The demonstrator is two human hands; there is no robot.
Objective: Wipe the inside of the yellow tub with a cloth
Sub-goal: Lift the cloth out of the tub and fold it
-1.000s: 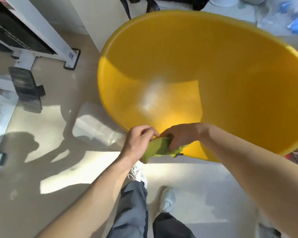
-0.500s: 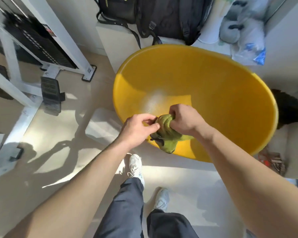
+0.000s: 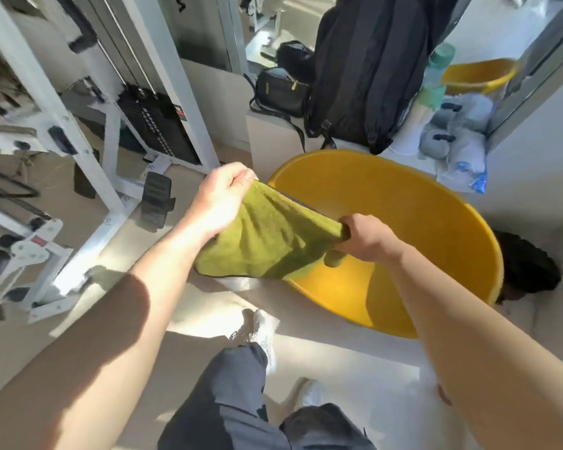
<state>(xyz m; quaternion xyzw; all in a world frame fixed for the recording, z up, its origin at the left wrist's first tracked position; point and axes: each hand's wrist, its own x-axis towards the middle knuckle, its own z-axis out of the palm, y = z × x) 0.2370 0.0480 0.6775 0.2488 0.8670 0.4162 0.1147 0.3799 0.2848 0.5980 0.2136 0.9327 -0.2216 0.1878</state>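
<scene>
A big yellow tub (image 3: 420, 203) stands on the floor at centre right, its inside partly sunlit. A green cloth (image 3: 267, 235) hangs spread out above the tub's near left rim. My left hand (image 3: 221, 198) pinches the cloth's upper left corner. My right hand (image 3: 366, 237) grips the upper right corner over the tub's inside. The cloth's top edge is stretched taut between both hands, and its lower part covers part of the rim.
A white weight machine (image 3: 111, 131) with a black weight stack fills the left. A black backpack (image 3: 371, 69) and a small black bag (image 3: 281, 90) sit on a white ledge behind the tub. My shoes (image 3: 260, 332) stand just before the tub. A dark object (image 3: 527, 267) lies at its right.
The bunched cloth has been pulled open into a flat sheet. Both hands rose and moved apart, the left up and leftward. The view lifted and drew back from the tub.
</scene>
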